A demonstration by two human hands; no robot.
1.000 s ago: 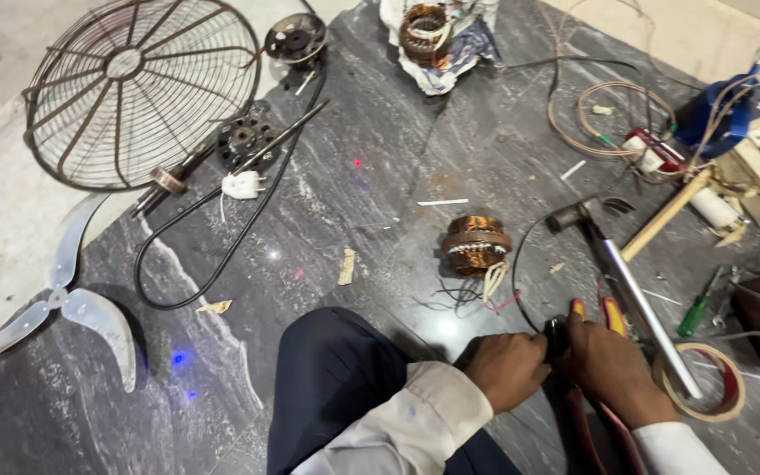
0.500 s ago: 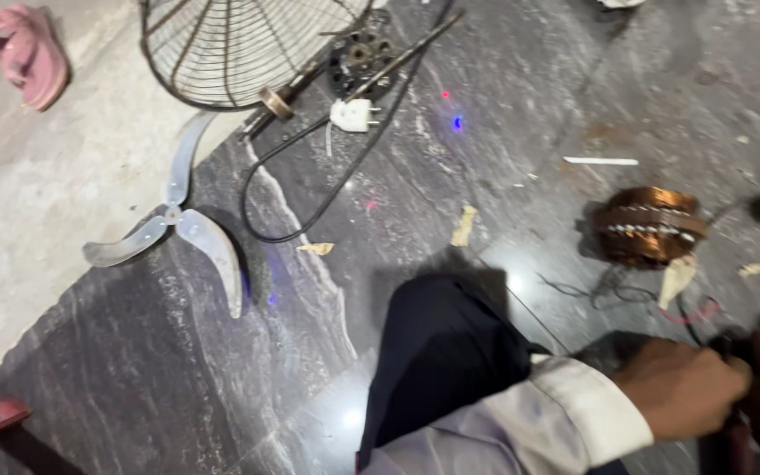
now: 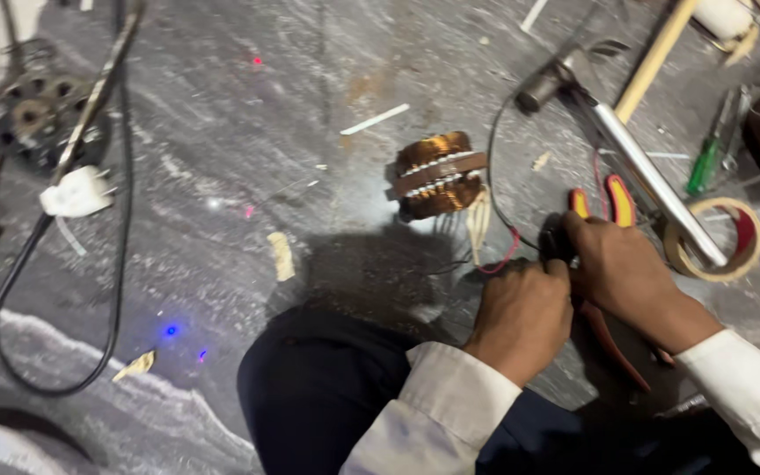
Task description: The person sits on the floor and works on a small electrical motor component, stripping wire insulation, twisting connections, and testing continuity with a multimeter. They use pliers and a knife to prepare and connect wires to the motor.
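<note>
My left hand (image 3: pixel 521 312) and my right hand (image 3: pixel 613 268) meet low at the right, both closed around a small dark part (image 3: pixel 556 246) with thin wires. A red wire (image 3: pixel 499 262) and a black wire (image 3: pixel 496 176) run from it. Just above lies a copper-wound motor coil (image 3: pixel 437 174) on the dark marble floor. Pliers with red-and-yellow handles (image 3: pixel 609 198) lie right beside my right hand. What exactly each hand grips is hidden by the fingers.
A hammer with a shiny handle (image 3: pixel 635 167) lies at the right, over a roll of tape (image 3: pixel 719 237). A green screwdriver (image 3: pixel 705 158) and a wooden stick (image 3: pixel 653 57) are at the top right. A black cord with a white plug (image 3: pixel 72 193) loops at the left.
The view has swung right and closer: the fan guard and blade have left the frame, and the coil, hammer and tape now show. My hands stay together on the small part.
</note>
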